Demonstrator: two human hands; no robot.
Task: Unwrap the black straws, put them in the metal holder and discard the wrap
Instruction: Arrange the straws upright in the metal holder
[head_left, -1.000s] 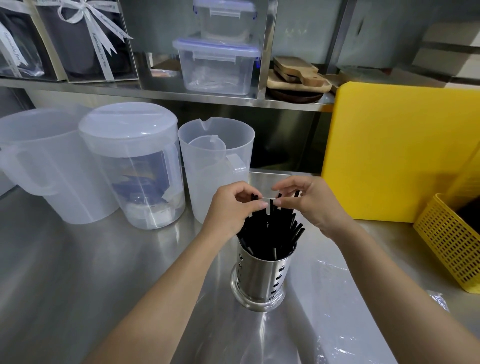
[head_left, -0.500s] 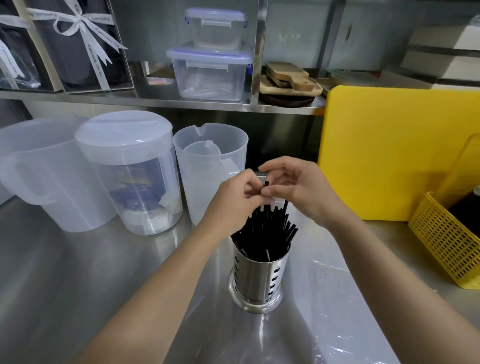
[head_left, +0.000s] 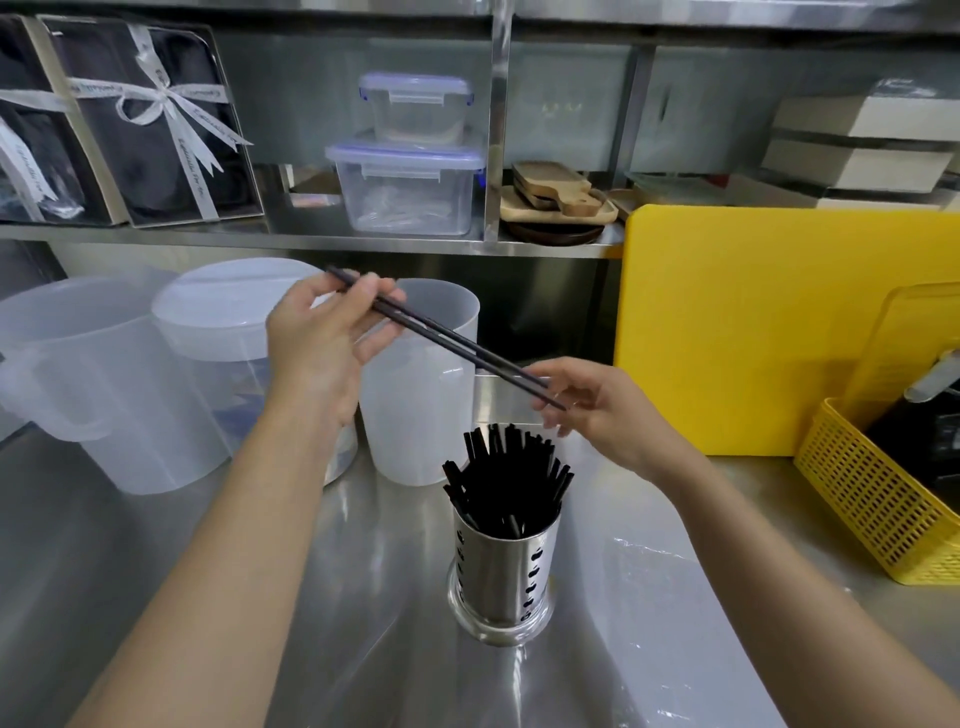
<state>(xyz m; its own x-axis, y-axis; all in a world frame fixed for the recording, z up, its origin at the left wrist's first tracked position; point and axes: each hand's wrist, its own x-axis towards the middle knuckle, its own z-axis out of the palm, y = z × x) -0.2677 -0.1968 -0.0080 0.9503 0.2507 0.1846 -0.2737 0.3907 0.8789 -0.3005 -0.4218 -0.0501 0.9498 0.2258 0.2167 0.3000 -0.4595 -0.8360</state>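
Observation:
A perforated metal holder (head_left: 503, 582) stands on the steel counter, packed with several black straws (head_left: 506, 478) standing upright. Above it I hold a long black straw (head_left: 447, 338) slanting from upper left to lower right, clear of the holder. My left hand (head_left: 322, 338) pinches its upper end between thumb and fingers. My right hand (head_left: 608, 410) pinches its lower end, just above and right of the holder. Whether a clear wrap still covers this straw I cannot tell. A sheet of clear plastic wrap (head_left: 649, 597) lies flat on the counter right of the holder.
Three translucent plastic pitchers (head_left: 218, 332) stand behind on the left. A yellow cutting board (head_left: 753, 322) leans at the back right, with a yellow mesh basket (head_left: 872, 493) at the right edge. The shelf above holds clear lidded containers (head_left: 410, 182), wooden boards and ribboned boxes.
Both hands were pinched together just above the straws in the holder. They have since drawn apart, the left hand rising up and left, and one straw now spans between them.

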